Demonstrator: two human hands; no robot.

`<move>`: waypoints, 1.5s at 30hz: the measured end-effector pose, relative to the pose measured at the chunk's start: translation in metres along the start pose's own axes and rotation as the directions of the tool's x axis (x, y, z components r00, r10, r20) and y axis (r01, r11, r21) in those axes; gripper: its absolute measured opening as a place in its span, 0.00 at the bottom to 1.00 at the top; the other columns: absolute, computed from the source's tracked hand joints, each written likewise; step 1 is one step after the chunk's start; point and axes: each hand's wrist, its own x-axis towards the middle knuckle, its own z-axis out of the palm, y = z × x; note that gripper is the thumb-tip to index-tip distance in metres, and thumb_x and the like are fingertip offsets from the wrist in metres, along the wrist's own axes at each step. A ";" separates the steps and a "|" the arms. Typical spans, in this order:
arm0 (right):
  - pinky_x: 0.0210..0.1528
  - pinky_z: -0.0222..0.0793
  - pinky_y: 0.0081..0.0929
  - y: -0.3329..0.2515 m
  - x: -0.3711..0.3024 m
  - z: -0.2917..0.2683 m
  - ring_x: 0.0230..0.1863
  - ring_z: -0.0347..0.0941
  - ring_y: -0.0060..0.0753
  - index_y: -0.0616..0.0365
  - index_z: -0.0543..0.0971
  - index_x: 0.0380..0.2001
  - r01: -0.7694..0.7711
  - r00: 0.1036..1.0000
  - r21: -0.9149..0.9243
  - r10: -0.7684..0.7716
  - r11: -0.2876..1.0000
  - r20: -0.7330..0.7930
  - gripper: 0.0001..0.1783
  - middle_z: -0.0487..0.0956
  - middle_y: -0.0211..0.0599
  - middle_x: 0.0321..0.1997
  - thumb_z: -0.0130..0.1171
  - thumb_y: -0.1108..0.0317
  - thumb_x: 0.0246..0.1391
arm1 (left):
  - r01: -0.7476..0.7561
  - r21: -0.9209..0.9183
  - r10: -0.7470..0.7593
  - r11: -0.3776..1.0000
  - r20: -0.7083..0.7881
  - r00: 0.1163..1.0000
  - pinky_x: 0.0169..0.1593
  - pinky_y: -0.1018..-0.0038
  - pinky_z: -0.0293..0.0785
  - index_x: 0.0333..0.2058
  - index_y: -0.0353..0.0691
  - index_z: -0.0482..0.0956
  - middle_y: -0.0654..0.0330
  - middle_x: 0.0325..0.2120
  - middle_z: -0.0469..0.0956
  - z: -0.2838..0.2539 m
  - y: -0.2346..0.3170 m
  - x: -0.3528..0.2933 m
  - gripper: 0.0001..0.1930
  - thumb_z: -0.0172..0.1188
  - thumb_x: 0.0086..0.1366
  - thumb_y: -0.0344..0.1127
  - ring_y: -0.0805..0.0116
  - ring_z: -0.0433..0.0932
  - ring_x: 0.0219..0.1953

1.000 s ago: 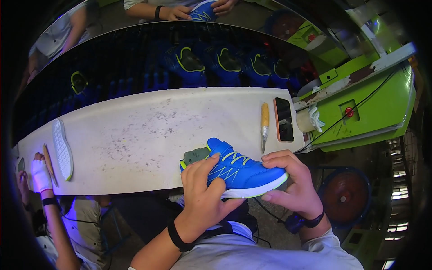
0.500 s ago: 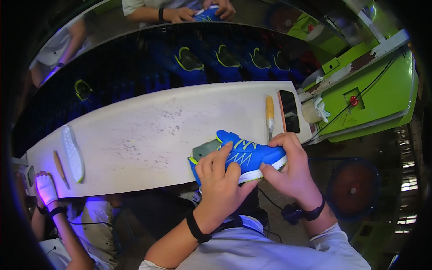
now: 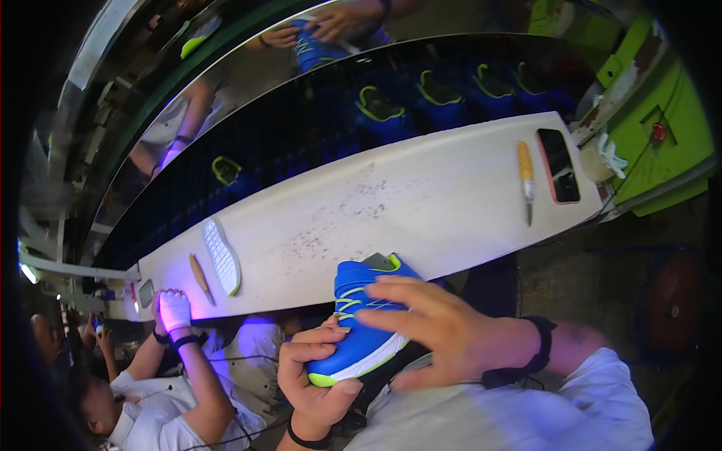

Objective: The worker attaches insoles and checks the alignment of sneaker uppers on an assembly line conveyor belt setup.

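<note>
A blue sports shoe (image 3: pixel 359 347) with yellow-green laces and a white sole is held over the bench's near edge, its toe pointing down-left. My left hand (image 3: pixel 312 368) is wrapped round the toe end, thumb by the sole. Above the shoe's side and laces my right hand (image 3: pixel 444 327) has its fingers stretched and apart, slightly blurred. Its fingertips overlap the laces; whether they touch is unclear. The grey inside of the shoe shows at the opening, towards the bench.
On the white bench (image 3: pixel 444 199) lie a yellow-handled tool (image 3: pixel 525 169), a phone (image 3: pixel 558 165), a shoe sole (image 3: pixel 219 255) and a wooden-handled tool (image 3: pixel 200 278). Blue shoes (image 3: pixel 380 109) line the dark area behind. A co-worker's gloved hand (image 3: pixel 175 310) rests at the left end. Green machinery (image 3: pixel 669 143) stands right.
The shoe has turned, its toe swinging from the right to the lower left. My left hand now grips the toe; my right hand has let go of it. The view has shifted leftward.
</note>
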 end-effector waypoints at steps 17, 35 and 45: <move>0.31 0.68 0.31 0.026 -0.004 0.020 0.29 0.72 0.37 0.54 0.74 0.25 0.187 0.950 0.033 -0.173 0.982 -0.259 0.23 0.72 0.33 0.30 0.82 0.60 0.35 | -0.067 0.138 0.049 0.988 0.128 0.991 0.66 0.46 0.67 0.41 0.39 0.71 0.47 0.43 0.83 0.004 0.005 -0.002 0.34 0.82 0.45 0.51 0.50 0.80 0.55; 0.37 0.69 0.36 0.062 -0.018 0.038 0.33 0.71 0.42 0.57 0.75 0.29 0.031 0.972 0.030 -0.024 0.999 -0.236 0.24 0.71 0.37 0.33 0.79 0.66 0.28 | -0.299 0.753 -0.140 0.586 0.458 0.878 0.46 0.62 0.84 0.33 0.32 0.80 0.47 0.37 0.84 -0.006 0.043 0.043 0.29 0.83 0.40 0.47 0.55 0.85 0.37; 0.33 0.62 0.37 0.065 0.013 0.038 0.33 0.68 0.39 0.53 0.73 0.28 -0.053 0.979 -0.120 0.028 0.991 -0.202 0.24 0.68 0.33 0.31 0.76 0.57 0.30 | -0.353 0.662 -0.063 0.662 0.517 0.853 0.57 0.55 0.76 0.34 0.35 0.80 0.49 0.40 0.83 -0.055 0.010 0.042 0.30 0.78 0.47 0.56 0.54 0.84 0.41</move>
